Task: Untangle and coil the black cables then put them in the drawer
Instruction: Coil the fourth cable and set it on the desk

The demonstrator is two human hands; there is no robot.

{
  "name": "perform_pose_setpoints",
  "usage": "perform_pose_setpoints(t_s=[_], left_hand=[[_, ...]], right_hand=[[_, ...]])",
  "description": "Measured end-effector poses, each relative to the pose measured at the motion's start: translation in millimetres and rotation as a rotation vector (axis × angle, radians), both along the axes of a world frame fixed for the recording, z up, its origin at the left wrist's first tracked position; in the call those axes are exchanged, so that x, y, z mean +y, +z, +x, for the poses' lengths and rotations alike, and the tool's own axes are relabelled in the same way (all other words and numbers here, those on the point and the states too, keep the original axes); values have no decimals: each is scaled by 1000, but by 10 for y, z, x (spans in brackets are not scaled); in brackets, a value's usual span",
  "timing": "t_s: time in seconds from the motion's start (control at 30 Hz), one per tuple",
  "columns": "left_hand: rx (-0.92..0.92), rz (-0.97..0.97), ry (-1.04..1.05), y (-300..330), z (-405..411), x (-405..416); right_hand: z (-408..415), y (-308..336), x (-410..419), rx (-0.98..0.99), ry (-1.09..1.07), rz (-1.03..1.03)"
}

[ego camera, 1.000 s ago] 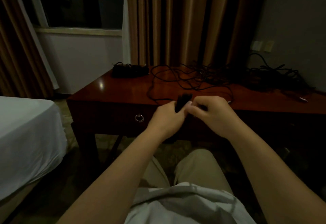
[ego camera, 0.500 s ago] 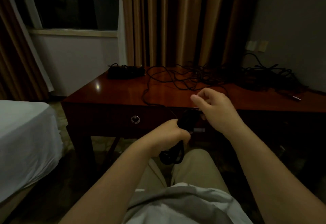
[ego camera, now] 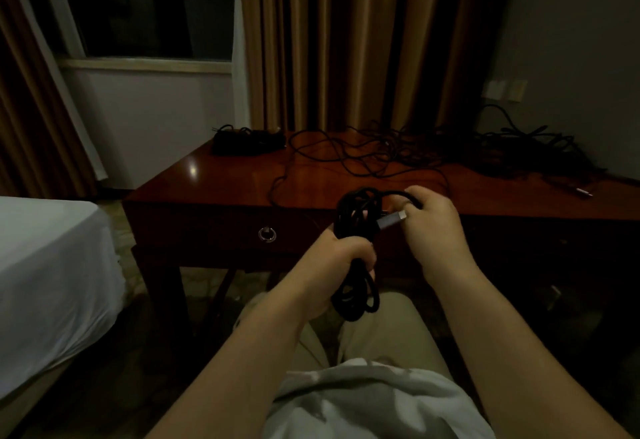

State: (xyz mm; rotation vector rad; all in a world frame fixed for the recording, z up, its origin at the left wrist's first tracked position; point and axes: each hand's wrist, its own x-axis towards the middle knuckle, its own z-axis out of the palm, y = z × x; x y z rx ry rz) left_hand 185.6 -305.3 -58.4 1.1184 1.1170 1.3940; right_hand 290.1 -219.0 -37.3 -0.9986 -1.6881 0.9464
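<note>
My left hand (ego camera: pixel 341 265) grips a coil of black cable (ego camera: pixel 356 234) around its middle, with loops sticking out above and below the fist. My right hand (ego camera: pixel 433 224) pinches the free end of that cable just above its grey plug (ego camera: pixel 393 221). Both hands hover in front of the desk's near edge. A closed drawer with a round metal pull (ego camera: pixel 267 234) sits in the desk front, left of my hands. Loose black cables (ego camera: pixel 363 158) sprawl tangled over the wooden desk (ego camera: pixel 221 182), thickest in a pile (ego camera: pixel 519 151) at the far right.
A black box with cables on it (ego camera: pixel 247 141) sits at the desk's far left corner. A bed with a white sheet (ego camera: pixel 48 276) stands to the left. Curtains (ego camera: pixel 346 40) hang behind the desk, and a wall socket (ego camera: pixel 504 89) is at the right.
My left hand rose from below the desk edge and now shows a fuller coil. My right hand closed on the cable's end, and the grey plug came into view.
</note>
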Motion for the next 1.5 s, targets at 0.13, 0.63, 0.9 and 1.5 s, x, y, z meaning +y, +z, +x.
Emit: perform_pose_setpoints(t_s=[0.13,0.63,0.9,1.5], left_hand=[[38,17,87,-51,1,22],[-532,261,154,87,-45,-14],[-357,210,238,33,-168,-45],[-546,183,0,119,79,-16]], right_hand=[[-65,37,24,-662,148,93],[69,-669,4,-266,66,40],[312,-419,116,199,405,-538],[-41,-474,-501,474,218,-223]])
